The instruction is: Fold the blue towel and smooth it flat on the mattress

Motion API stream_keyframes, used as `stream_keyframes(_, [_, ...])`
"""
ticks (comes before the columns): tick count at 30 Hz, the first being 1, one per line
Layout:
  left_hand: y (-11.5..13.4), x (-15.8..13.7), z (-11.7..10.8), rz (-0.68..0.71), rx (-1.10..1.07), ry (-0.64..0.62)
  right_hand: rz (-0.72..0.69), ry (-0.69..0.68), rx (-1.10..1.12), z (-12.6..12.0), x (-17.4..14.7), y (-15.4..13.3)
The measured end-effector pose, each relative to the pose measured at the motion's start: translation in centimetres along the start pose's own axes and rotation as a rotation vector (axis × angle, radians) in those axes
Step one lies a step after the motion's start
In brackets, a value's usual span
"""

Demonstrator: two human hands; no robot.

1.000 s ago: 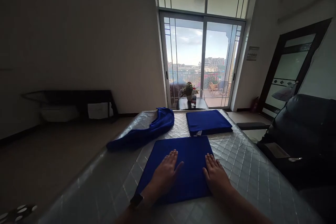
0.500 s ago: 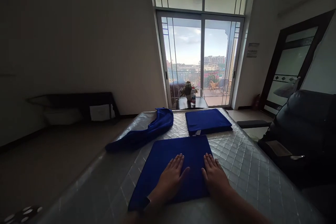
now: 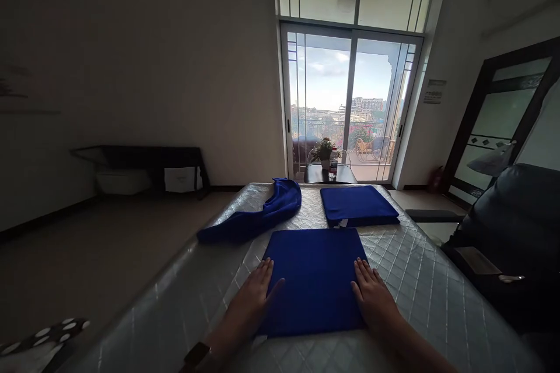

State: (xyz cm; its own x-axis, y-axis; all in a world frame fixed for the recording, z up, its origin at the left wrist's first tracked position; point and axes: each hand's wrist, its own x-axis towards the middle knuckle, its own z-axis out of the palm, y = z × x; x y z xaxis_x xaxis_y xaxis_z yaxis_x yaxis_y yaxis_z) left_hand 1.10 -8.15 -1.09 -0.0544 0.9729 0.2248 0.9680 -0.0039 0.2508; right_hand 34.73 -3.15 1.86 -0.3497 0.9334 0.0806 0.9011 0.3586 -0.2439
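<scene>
A folded blue cloth (image 3: 317, 280) lies flat on the silver quilted mattress (image 3: 420, 297), straight ahead of me. My left hand (image 3: 251, 297) rests along its left edge, fingers stretched out and pointing away from me. Along the right edge lies my right hand (image 3: 375, 294), also flat with its fingers extended. Neither hand grips the fabric. A small white tag shows at the near left corner. Farther back is a thicker folded blue stack (image 3: 359, 204), with a white label at its near side. Left of that, another blue cloth (image 3: 258, 215) lies loosely crumpled.
A small dark table (image 3: 345, 175) with a potted plant (image 3: 324, 151) and a bottle (image 3: 333, 163) stands beyond the mattress, before glass sliding doors. A black chair (image 3: 516, 227) is close on the right. A low dark bench (image 3: 153, 163) stands by the left wall.
My left hand has moved left to the cloth's edge, and the cloth now looks narrower on that side. My right hand shifted slightly to the right edge. The whole view has turned a little left.
</scene>
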Motion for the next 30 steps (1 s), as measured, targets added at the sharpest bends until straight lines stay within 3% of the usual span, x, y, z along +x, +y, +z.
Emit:
stream_keyframes(7, [0.0,-0.2,-0.3,0.012,-0.033,0.036,0.025,-0.052,-0.053,-0.5,0.1,-0.6])
stream_keyframes(10, [0.4,-0.4,-0.9,-0.009,-0.050,-0.003,0.032,-0.059,-0.040,-0.9,-0.1,-0.9])
stream_keyframes(17, [1.6,-1.0,-2.9,-0.029,-0.074,-0.113,-0.013,0.020,0.040,-1.2,-0.8,-0.7])
stream_keyframes(23, [1.5,-1.0,-2.7,-0.060,-0.033,-0.165,-0.107,0.094,-0.017,-1.5,-1.3,-0.9])
stream_keyframes(30, [1.5,-1.0,-2.2,-0.072,-0.011,-0.115,0.037,-0.046,-0.012,-1.1,-3.3,-1.0])
